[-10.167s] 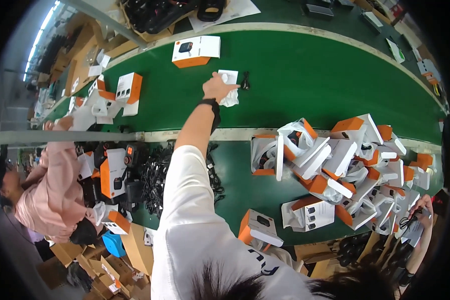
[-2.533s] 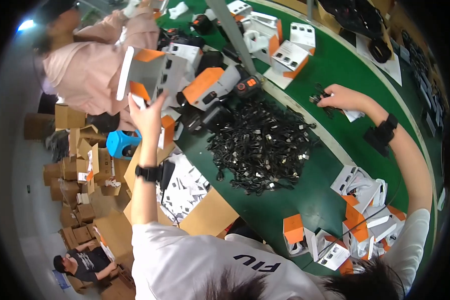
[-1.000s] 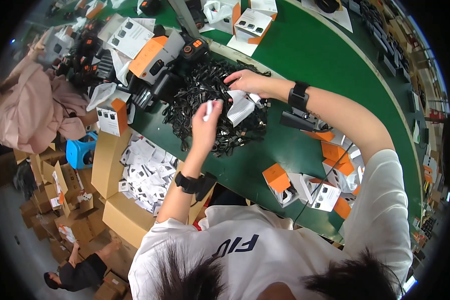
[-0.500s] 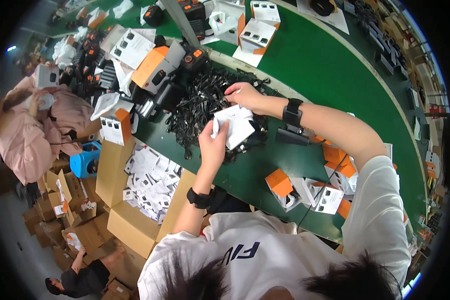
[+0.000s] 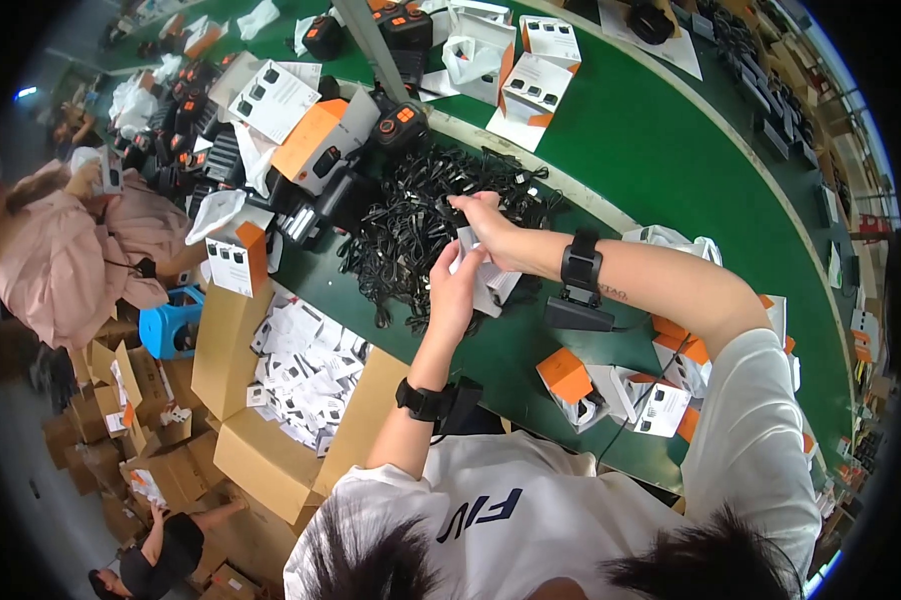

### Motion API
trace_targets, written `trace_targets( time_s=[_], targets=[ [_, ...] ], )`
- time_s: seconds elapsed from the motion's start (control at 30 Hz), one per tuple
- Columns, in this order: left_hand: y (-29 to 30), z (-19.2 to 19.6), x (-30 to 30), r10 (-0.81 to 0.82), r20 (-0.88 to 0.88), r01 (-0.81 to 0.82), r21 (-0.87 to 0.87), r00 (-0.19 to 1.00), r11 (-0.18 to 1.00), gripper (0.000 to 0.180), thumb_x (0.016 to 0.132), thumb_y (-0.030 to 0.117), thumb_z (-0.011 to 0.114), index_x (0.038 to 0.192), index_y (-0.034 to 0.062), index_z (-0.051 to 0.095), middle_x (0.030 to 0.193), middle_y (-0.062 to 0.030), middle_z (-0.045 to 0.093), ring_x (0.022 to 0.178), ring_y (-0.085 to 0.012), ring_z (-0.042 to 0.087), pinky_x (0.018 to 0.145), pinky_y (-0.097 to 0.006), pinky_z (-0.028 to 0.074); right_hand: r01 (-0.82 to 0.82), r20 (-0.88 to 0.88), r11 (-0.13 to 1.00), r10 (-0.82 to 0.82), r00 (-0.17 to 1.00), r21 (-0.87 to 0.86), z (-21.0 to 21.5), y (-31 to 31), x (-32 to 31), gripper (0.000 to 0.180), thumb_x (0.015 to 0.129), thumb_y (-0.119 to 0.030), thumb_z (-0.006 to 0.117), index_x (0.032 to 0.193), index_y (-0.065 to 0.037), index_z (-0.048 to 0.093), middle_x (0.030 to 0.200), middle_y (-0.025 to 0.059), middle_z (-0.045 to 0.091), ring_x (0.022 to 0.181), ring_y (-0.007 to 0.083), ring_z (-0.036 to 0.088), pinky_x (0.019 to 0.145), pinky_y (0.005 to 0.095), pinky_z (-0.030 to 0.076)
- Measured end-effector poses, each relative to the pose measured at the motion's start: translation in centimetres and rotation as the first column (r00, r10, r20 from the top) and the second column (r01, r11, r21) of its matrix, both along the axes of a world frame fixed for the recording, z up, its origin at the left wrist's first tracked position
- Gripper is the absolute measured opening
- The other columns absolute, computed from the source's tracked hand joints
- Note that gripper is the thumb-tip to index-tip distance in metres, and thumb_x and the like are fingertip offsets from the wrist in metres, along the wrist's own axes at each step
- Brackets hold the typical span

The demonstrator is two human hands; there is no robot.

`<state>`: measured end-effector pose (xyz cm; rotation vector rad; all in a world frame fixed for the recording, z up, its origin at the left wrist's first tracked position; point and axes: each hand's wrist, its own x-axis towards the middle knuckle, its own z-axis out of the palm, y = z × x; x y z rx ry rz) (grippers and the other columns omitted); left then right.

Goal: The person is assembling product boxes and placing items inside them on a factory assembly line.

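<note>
My left hand is closed around several white folded leaflets, their sheets showing between the two hands. Right beside it, my right hand has its fingers curled together over the upper end of the leaflets. What its fingertips pinch is too small to make out. Both hands are at the near right part of a heap of black cables on the green table.
Left of me stands an open cardboard box full of small white leaflets. Orange-and-white boxes and black devices crowd the far left; more opened boxes lie to the right. A person in pink sits left, by a blue stool.
My right hand has come down from the cables to the leaflets, and my left hand has shifted right. The leaflets are now turned more edge-on between the hands.
</note>
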<state>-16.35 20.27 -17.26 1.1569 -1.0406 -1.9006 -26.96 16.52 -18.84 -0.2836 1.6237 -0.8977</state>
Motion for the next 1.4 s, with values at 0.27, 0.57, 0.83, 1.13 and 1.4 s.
trace_targets(
  time_s=[0.27, 0.57, 0.83, 1.13, 1.4],
  targets=[
    [-0.3, -0.9, 1.9, 0.046, 0.377, 0.071, -0.289, 0.925, 0.955, 0.018, 0.082, 0.015, 0.055, 0.09, -0.0013, 0.057, 0.072, -0.0004, 0.057, 0.064, -0.0047, 0.044, 0.056, -0.022, 0.038, -0.073, -0.132, 0.963, 0.04, 0.991, -0.26, -2.3, -0.8, 0.1, 0.021, 0.078, -0.022, 0.059, 0.074, -0.004, 0.05, 0.068, 0.0048, 0.05, 0.063, 0.0149, 0.046, 0.053, 0.0313, 0.039],
    [-0.2, -2.5, 24.9, 0.232, 0.678, -0.261, -0.06, 0.698, 0.963, 0.069, 0.076, 0.026, 0.065, 0.124, -0.0084, 0.03, 0.116, -0.0178, 0.045, 0.103, -0.019, 0.047, 0.086, -0.026, 0.039, -0.082, 0.406, 0.959, 0.19, 0.894, -0.27, 2.0, -1.4, -4.9, 0.015, 0.08, -0.014, 0.048, 0.081, 0.001, 0.045, 0.083, 0.0136, 0.053, 0.071, 0.025, 0.058, 0.069, 0.0356, 0.051],
    [2.7, -9.5, 44.5, 0.212, 0.749, -0.578, 0.265, 0.627, 0.771, 0.082, 0.07, 0.034, 0.065, 0.134, 0.0128, 0.016, 0.133, -0.0134, 0.026, 0.118, -0.0344, 0.029, 0.08, -0.059, 0.034, -0.368, -0.369, 0.898, 0.266, 0.891, -0.24, 6.6, -8.6, -14.0, 0.046, 0.071, -0.035, 0.062, 0.095, 0.0, 0.045, 0.077, 0.011, 0.055, 0.062, 0.0182, 0.056, 0.054, 0.0303, 0.048],
    [0.5, -8.8, 38.1, 0.356, 0.766, -0.55, -0.004, 0.535, 0.835, 0.047, 0.074, 0.017, 0.061, 0.115, 0.0058, 0.042, 0.112, -0.009, 0.047, 0.099, -0.019, 0.044, 0.073, -0.038, 0.038, -0.572, -0.972, 0.81, 0.219, 0.086, 0.132, 0.0, -11.4, -18.4, 0.031, 0.07, -0.011, 0.054, 0.101, -0.008, 0.058, 0.096, 0.0161, 0.057, 0.084, 0.0339, 0.057, 0.074, 0.0399, 0.045],
    [-7.4, 4.2, 15.8, 0.242, 0.484, 0.073, -0.545, 0.841, 0.835, 0.023, 0.079, 0.001, 0.055, 0.101, 0.0001, 0.05, 0.106, -0.008, 0.051, 0.098, -0.0144, 0.049, 0.083, -0.026, 0.04, -0.718, -0.913, 0.594, -0.074, 0.4, -0.363, 4.0, -12.5, -21.1, 0.022, 0.066, -0.009, 0.056, 0.088, -0.002, 0.058, 0.078, 0.0183, 0.059, 0.075, 0.031, 0.057, 0.068, 0.0352, 0.044]
  ],
)
